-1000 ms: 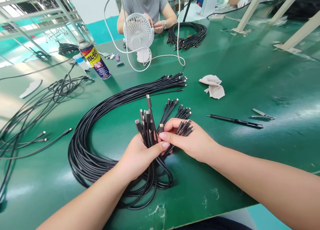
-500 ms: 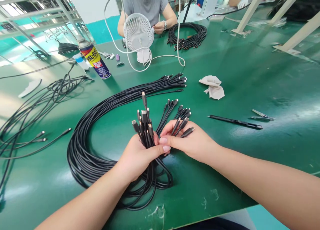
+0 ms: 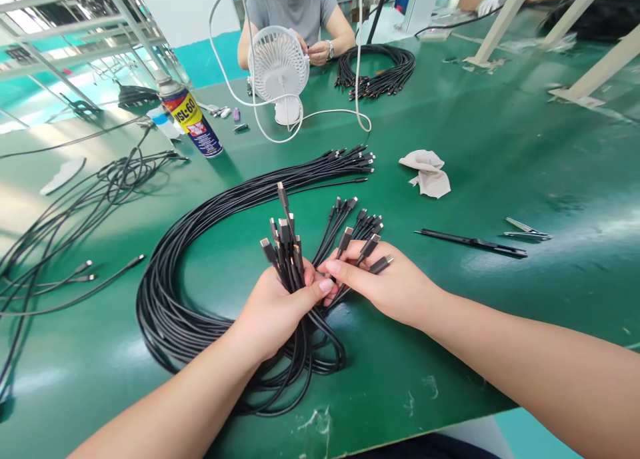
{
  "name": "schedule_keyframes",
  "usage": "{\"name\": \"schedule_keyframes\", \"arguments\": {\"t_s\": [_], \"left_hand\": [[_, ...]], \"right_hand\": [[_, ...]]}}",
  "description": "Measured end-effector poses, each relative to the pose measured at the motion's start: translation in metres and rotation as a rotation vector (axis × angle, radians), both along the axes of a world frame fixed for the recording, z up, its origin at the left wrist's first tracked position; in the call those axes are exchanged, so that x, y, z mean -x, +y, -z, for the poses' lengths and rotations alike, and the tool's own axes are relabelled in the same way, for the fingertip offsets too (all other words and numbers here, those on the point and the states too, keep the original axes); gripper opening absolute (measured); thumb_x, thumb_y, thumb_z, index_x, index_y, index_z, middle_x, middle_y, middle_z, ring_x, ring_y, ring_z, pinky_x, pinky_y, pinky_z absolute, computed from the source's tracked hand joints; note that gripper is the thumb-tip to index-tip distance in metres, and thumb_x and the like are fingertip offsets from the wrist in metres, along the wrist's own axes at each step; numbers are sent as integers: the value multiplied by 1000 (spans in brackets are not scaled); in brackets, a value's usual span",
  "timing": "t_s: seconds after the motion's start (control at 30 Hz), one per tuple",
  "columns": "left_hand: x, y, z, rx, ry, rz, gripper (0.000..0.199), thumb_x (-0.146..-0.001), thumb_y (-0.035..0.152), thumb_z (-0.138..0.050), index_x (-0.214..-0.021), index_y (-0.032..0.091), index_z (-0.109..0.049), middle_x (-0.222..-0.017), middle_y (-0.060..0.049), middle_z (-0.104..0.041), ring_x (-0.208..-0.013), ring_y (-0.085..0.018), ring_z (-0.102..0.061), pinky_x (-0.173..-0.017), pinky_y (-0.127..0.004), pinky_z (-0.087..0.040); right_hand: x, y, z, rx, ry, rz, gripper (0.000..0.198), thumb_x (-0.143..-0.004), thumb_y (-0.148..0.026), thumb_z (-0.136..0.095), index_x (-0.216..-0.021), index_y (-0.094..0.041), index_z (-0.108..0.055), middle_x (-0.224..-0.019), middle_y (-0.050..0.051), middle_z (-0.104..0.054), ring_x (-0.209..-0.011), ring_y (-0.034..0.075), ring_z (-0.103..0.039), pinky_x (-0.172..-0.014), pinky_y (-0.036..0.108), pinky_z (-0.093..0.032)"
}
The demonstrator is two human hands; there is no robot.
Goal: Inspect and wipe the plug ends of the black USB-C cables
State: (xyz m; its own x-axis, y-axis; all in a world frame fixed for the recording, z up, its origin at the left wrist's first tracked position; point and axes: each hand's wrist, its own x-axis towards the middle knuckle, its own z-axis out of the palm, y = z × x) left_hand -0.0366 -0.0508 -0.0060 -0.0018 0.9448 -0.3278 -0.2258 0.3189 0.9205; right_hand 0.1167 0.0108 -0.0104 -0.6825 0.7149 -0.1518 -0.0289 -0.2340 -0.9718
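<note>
My left hand (image 3: 280,306) is closed around a bunch of black USB cables (image 3: 285,246), their plug ends pointing up. Close beside it, my right hand (image 3: 380,279) is closed on a few more USB cables (image 3: 369,247), with the plugs fanned out past its fingers. The fingertips of both hands meet or nearly meet between the two groups. A thick curved bundle of black cables (image 3: 165,266) lies on the table to the left and behind my hands. More plug ends (image 3: 367,224) rest on the table just beyond my right hand.
A spray can (image 3: 197,129) and a white fan (image 3: 280,66) stand farther back. Loose cables (image 3: 110,186) lie left; a crumpled cloth (image 3: 427,172), black tweezers (image 3: 470,244) and a small metal tool (image 3: 527,231) lie right. Across the table a person (image 3: 295,12) sits near a coiled cable bundle (image 3: 375,72).
One plug in my right hand now stands higher and farther left, apart from the others. The plugs in my left hand have shifted slightly left. The person opposite has brought both hands together.
</note>
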Motion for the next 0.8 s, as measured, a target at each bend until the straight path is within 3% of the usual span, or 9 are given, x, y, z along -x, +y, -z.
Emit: {"name": "schedule_keyframes", "arguments": {"t_s": [0.6,0.8], "left_hand": [[0,-1,3,-4,103,-19,31,-72,25,-78,-65,19,-48,-60,4,-60,-63,-12,-58,-61,-23,-44],[-1,-2,2,-3,125,-51,29,-71,23,-77,-64,19,-49,-59,5,-60,-62,-12,-58,-61,-22,-44]], "right_hand": [[2,2,5,-43,-64,5,20,-83,-34,-66,-73,-16,-65,-69,3,-68,-67,17,-67,-71,33,-57],[4,2,4,92,-26,113,23,-73,-34,-76,-70,-18,-59,-68,1,-68,-65,18,-67,-69,36,-56]]}}
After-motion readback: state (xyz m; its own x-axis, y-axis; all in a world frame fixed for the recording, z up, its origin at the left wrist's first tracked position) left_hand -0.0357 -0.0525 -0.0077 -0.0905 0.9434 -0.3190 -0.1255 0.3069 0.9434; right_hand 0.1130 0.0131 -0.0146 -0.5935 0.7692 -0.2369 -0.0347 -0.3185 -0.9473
